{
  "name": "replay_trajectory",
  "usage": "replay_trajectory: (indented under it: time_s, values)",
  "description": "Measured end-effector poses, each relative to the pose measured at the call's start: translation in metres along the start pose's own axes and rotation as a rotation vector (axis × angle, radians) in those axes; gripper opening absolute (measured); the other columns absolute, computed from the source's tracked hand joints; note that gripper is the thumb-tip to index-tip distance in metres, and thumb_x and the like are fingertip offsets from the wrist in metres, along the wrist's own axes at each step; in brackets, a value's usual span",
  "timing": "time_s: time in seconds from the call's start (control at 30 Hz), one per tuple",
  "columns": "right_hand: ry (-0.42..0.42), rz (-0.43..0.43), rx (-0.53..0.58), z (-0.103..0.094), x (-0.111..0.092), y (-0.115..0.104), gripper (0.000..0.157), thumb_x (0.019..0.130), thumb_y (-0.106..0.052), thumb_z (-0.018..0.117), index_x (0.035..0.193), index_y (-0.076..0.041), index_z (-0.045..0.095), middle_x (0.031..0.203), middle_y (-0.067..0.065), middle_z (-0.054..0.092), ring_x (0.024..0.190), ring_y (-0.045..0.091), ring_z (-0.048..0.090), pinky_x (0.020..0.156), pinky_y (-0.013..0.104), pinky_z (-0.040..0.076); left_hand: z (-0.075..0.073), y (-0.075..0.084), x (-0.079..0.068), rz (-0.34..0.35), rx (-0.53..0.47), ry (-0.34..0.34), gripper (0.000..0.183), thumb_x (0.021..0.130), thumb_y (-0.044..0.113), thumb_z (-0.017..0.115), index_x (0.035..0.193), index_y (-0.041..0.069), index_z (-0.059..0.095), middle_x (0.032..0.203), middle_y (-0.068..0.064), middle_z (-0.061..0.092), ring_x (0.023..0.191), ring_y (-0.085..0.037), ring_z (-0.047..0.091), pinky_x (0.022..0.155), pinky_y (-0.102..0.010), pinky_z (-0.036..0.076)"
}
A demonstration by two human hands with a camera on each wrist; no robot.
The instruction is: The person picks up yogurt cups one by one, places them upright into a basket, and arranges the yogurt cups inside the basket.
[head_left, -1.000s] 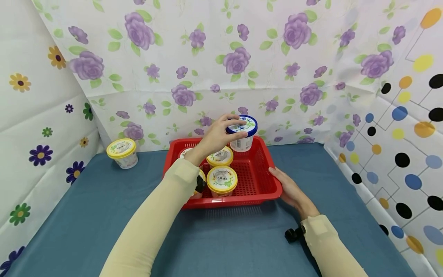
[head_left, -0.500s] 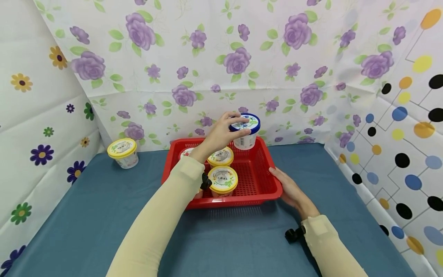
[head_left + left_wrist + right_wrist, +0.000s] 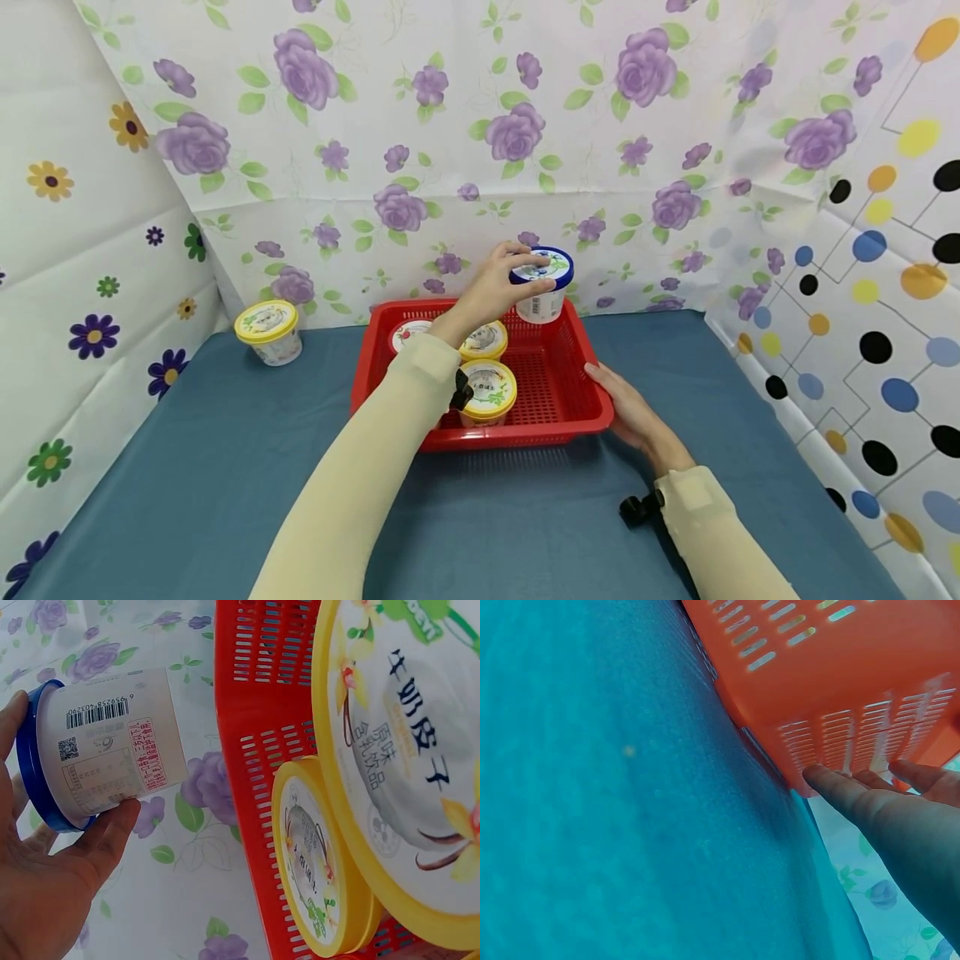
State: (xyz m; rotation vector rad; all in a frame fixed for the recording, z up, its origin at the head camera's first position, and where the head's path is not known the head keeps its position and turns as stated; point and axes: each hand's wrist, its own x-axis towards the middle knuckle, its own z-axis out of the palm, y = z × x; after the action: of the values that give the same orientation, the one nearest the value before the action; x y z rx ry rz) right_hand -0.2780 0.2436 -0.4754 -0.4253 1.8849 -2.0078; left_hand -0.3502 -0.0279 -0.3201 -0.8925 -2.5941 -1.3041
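Observation:
My left hand (image 3: 495,283) grips a white tub with a blue lid (image 3: 542,305) by its lid, fingers spread around the rim. The tub is held upright above the back right part of a red plastic basket (image 3: 480,437). In the left wrist view the barcode side of this tub (image 3: 112,742) shows. My right hand (image 3: 633,412) holds the basket's right wall near the front corner; in the right wrist view its fingers (image 3: 847,796) lie along the slotted outer side. Yellow-lidded tubs (image 3: 489,387) and a red-and-white-lidded tub (image 3: 408,332) stand in the basket's left half, partly hidden by my left arm.
Another yellow-lidded tub (image 3: 267,332) stands on the blue tablecloth (image 3: 495,517) at the back left. Floral sheets (image 3: 405,125) hang behind and at the left; a dotted sheet (image 3: 870,333) hangs at the right.
My left hand has shifted a little to the right with the blue-lidded tub, uncovering more of the red-and-white lid. The right hand and basket have stayed in place.

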Motion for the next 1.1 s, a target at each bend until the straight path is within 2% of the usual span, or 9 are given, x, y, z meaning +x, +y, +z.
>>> replay_trajectory:
  time_s: [0.13, 0.37, 0.7, 0.9, 1.1]
  values:
    - [0.008, 0.003, -0.003, 0.001, 0.000, 0.000, 0.063, 0.113, -0.046, 0.040, 0.165, -0.014, 0.023, 0.147, 0.035, 0.046, 0.106, 0.026, 0.070, 0.088, 0.037, 0.060, 0.004, -0.002, 0.002, -0.013, 0.007, -0.006, 0.051, 0.100, 0.046, 0.069, 0.144, 0.021, 0.064, 0.161, -0.010, 0.035, 0.146, -0.031, 0.037, 0.116, -0.053, 0.038]
    - [0.002, -0.010, -0.007, 0.000, 0.000, 0.000, 0.063, 0.113, -0.044, 0.038, 0.165, -0.011, 0.023, 0.145, 0.036, 0.047, 0.104, 0.025, 0.071, 0.086, 0.036, 0.060, 0.007, -0.003, 0.003, -0.078, 0.028, -0.021, 0.055, 0.100, 0.050, 0.068, 0.147, 0.023, 0.061, 0.165, -0.009, 0.030, 0.150, -0.032, 0.033, 0.117, -0.055, 0.036]
    - [-0.011, -0.019, -0.013, -0.001, 0.001, 0.001, 0.064, 0.114, -0.043, 0.038, 0.165, -0.008, 0.021, 0.141, 0.034, 0.051, 0.103, 0.026, 0.072, 0.086, 0.036, 0.060, 0.010, -0.004, 0.003, -0.074, 0.035, -0.018, 0.053, 0.099, 0.048, 0.070, 0.145, 0.021, 0.063, 0.165, -0.011, 0.027, 0.148, -0.034, 0.035, 0.115, -0.054, 0.039]
    - [-0.001, -0.008, -0.001, -0.001, 0.001, 0.001, 0.062, 0.113, -0.043, 0.038, 0.165, -0.011, 0.023, 0.143, 0.036, 0.048, 0.103, 0.027, 0.071, 0.086, 0.037, 0.060, 0.012, -0.007, 0.004, -0.104, 0.026, -0.036, 0.055, 0.099, 0.050, 0.069, 0.146, 0.021, 0.063, 0.167, -0.009, 0.026, 0.148, -0.035, 0.036, 0.116, -0.055, 0.038]
    - [0.004, 0.004, 0.008, 0.000, 0.001, 0.000, 0.063, 0.113, -0.044, 0.040, 0.165, -0.013, 0.023, 0.147, 0.036, 0.045, 0.106, 0.028, 0.070, 0.087, 0.037, 0.060, 0.013, -0.007, 0.005, -0.106, 0.053, -0.060, 0.056, 0.099, 0.050, 0.068, 0.146, 0.020, 0.062, 0.168, -0.012, 0.025, 0.147, -0.037, 0.037, 0.115, -0.055, 0.040]
